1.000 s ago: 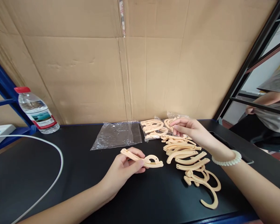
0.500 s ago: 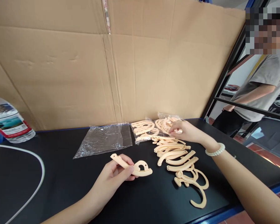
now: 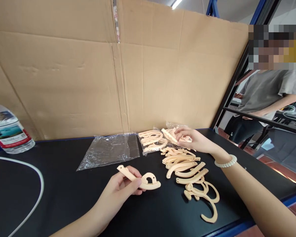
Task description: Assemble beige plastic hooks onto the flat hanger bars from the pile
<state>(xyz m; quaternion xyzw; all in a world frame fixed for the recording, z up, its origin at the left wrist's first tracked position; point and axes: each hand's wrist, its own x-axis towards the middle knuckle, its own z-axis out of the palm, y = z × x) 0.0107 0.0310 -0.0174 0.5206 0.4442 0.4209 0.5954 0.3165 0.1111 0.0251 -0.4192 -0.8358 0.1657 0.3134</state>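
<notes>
My left hand point(image 3: 122, 189) is closed on a beige plastic hook piece point(image 3: 140, 178), held just above the black table point(image 3: 64, 194). My right hand point(image 3: 193, 140), with a white bead bracelet at the wrist, pinches another beige hook piece point(image 3: 169, 135) lifted off the far end of a pile of several beige hook pieces point(image 3: 187, 169). That pile runs from the middle of the table toward the front right edge. Behind it lie two clear bags with more beige pieces point(image 3: 153, 140).
An empty clear plastic bag point(image 3: 111, 149) lies flat left of the pile. A water bottle point(image 3: 8, 130) stands at the far left, with a white cable point(image 3: 37, 184) curving over the table. A cardboard wall point(image 3: 113, 72) backs the table. Another person in a grey shirt point(image 3: 266, 90) stands at right behind a black rack.
My right hand has raised one beige piece off the far end of the pile. My left hand keeps its piece nearly still. The view has shifted slightly.
</notes>
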